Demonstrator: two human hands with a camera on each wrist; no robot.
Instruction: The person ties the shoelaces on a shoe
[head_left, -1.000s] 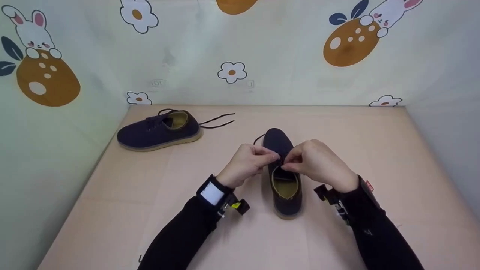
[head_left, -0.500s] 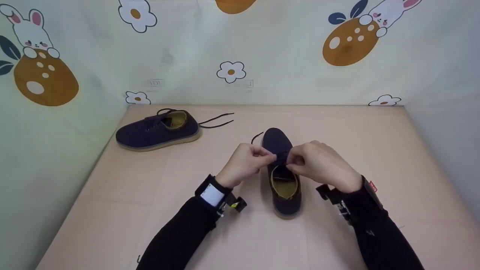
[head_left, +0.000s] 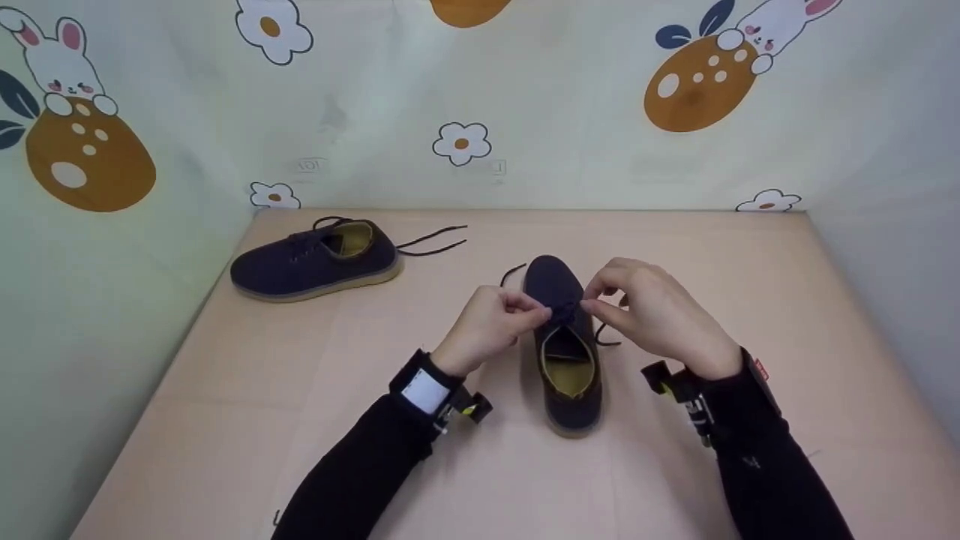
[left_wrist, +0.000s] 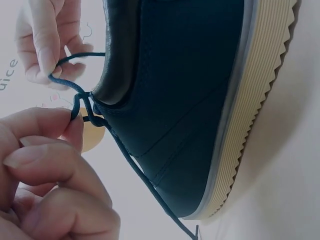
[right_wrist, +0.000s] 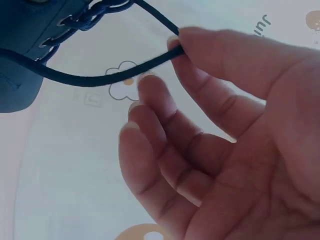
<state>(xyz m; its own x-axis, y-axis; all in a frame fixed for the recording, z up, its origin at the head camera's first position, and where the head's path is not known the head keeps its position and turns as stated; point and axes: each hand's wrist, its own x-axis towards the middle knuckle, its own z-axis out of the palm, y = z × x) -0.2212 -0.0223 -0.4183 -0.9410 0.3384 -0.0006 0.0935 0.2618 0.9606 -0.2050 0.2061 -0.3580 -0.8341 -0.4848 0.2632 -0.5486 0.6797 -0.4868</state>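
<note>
A dark navy lace-up shoe [head_left: 574,412] with a ribbed tan sole [left_wrist: 255,95] stands upright on the table, toe pointing away. My left hand [head_left: 491,324], at the left of the lacing, pinches a loop of dark shoelace [left_wrist: 76,106] between thumb and finger. On the other side, my right hand [head_left: 660,311] pinches the shoelace [right_wrist: 105,80] between thumb and index finger. The lace bends at those fingertips, and the other fingers curl loosely. Between both hands the laces cross in a knot [left_wrist: 95,120] above the shoe's opening.
A second navy shoe [head_left: 315,266] lies at the back left, toe to the left, its laces [head_left: 435,240] trailing rightward. Behind the pale table [head_left: 247,420] rises a backdrop [head_left: 570,105] printed with flowers and rabbits.
My right hand has moved right and slightly up from the shoe's opening, drawing lace with it. A lace end now shows right of the shoe. My left hand has barely moved.
</note>
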